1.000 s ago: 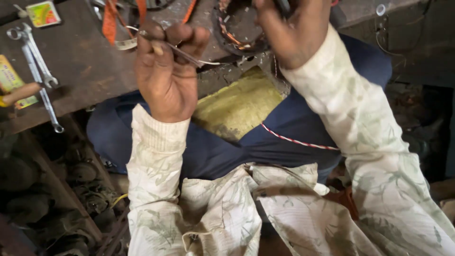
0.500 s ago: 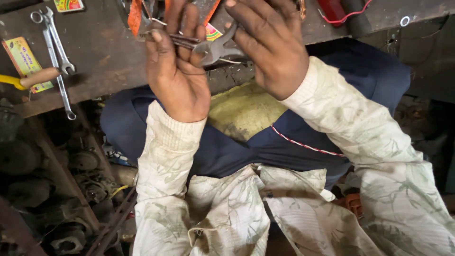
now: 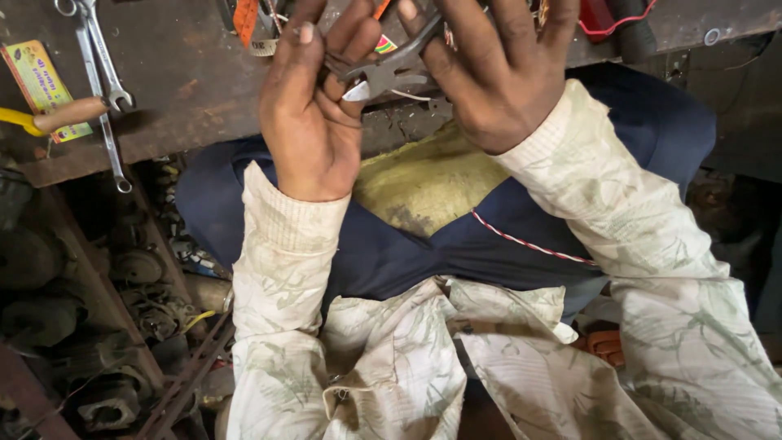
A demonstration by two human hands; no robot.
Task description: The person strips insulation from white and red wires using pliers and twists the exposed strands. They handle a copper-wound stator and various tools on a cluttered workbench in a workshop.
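Near the bottom are two pale sleeves with a leaf print and dark blue trousers, with a yellow cloth lying on the lap. Higher up, the left hand is turned palm up with its fingers curled, and they touch the grey pliers. The right hand is just beside it, fingers spread and bent, and it grips the handles of the pliers. The pliers sit between both hands, at the edge of the dark rusty surface. Farther left on the surface lie two long spanners, a wooden handle and a yellow card. A red wire lies at the far right.
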